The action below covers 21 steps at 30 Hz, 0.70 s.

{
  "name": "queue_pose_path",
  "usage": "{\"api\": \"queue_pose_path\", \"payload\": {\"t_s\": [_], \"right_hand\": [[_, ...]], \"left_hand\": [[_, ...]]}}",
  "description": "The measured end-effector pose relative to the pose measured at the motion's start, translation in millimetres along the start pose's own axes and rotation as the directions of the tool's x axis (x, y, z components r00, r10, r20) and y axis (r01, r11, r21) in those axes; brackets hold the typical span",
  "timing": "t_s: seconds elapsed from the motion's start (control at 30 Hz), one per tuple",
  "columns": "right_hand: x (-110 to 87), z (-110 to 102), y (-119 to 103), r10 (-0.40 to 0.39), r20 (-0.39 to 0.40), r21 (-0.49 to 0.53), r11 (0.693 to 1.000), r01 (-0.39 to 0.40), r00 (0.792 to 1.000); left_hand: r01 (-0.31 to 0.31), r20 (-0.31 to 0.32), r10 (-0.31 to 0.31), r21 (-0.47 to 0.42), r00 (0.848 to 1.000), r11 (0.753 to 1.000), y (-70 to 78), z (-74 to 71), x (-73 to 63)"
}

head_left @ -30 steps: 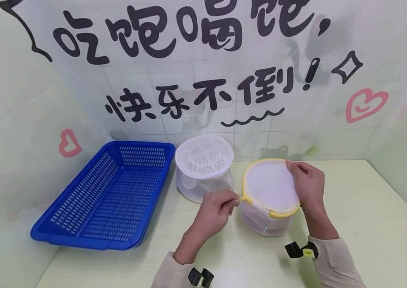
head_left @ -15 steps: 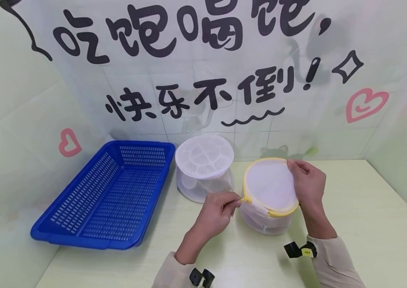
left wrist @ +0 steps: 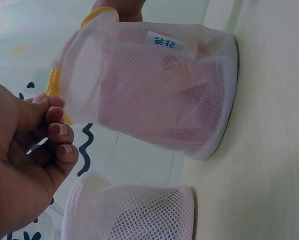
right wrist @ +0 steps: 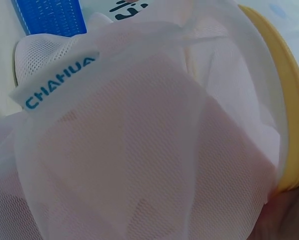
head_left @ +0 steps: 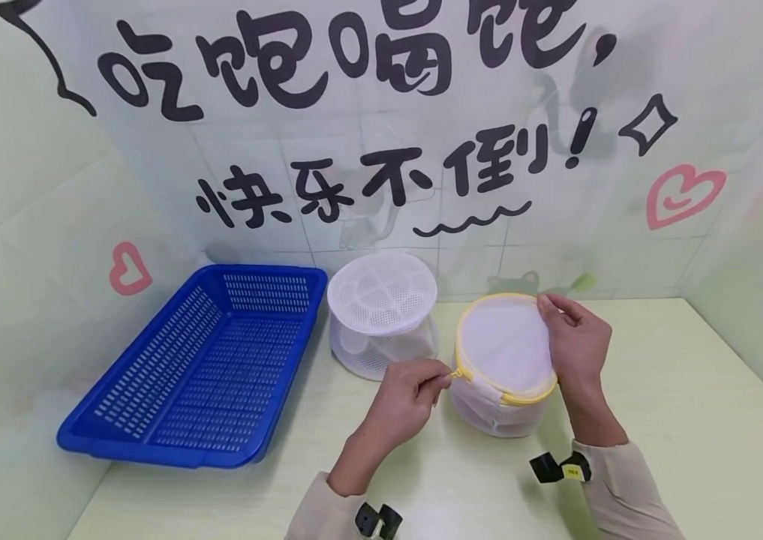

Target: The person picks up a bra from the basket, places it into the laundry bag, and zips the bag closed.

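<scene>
A round white mesh laundry bag (head_left: 508, 346) with a yellow zipper round its lid stands on the table, its top tipped toward me. My left hand (head_left: 403, 397) pinches the yellow zipper pull (head_left: 456, 373) at the bag's left edge. On the far right of the rim, my right hand (head_left: 580, 341) grips the lid's edge between thumb and fingers. Something pinkish (left wrist: 144, 95) shows through the mesh in the left wrist view; its kind cannot be made out. The right wrist view is filled by the bag's side and its label (right wrist: 59, 80).
Just left of the bag stands a second white mesh laundry bag (head_left: 383, 296), its top of coarser net. A blue plastic basket (head_left: 219, 375) lies on the table (head_left: 705, 420) at the left. A printed wall sheet (head_left: 381, 217) rises behind them.
The yellow-zippered bag has shifted very slightly away from me, its right rim moving a little inward. Both hands keep their holds, and the zipper pull has barely moved.
</scene>
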State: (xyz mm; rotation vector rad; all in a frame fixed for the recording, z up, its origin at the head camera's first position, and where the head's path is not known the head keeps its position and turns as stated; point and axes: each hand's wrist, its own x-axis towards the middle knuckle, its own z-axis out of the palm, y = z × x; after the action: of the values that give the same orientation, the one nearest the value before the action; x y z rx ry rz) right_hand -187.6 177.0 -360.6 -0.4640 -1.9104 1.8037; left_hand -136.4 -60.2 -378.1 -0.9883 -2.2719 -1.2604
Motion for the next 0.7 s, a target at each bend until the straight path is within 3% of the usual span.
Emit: {"api": "queue_pose_path", "payload": {"t_s": [0.17, 0.7], "right_hand": [[-1.8, 1.5, -0.8, 0.018, -0.021, 0.042, 0.999, -0.017, 1.0], [-2.4, -0.3, -1.8, 0.022, -0.023, -0.013, 1.0, -0.023, 0.999]], "left_hand": [[-0.014, -0.002, 0.014, 0.009, 1.0, 1.0, -0.7, 0.6, -0.1], [-0.086, 0.003, 0.086, 0.072, 0.996, 0.994, 0.9, 0.9, 0.1]]}}
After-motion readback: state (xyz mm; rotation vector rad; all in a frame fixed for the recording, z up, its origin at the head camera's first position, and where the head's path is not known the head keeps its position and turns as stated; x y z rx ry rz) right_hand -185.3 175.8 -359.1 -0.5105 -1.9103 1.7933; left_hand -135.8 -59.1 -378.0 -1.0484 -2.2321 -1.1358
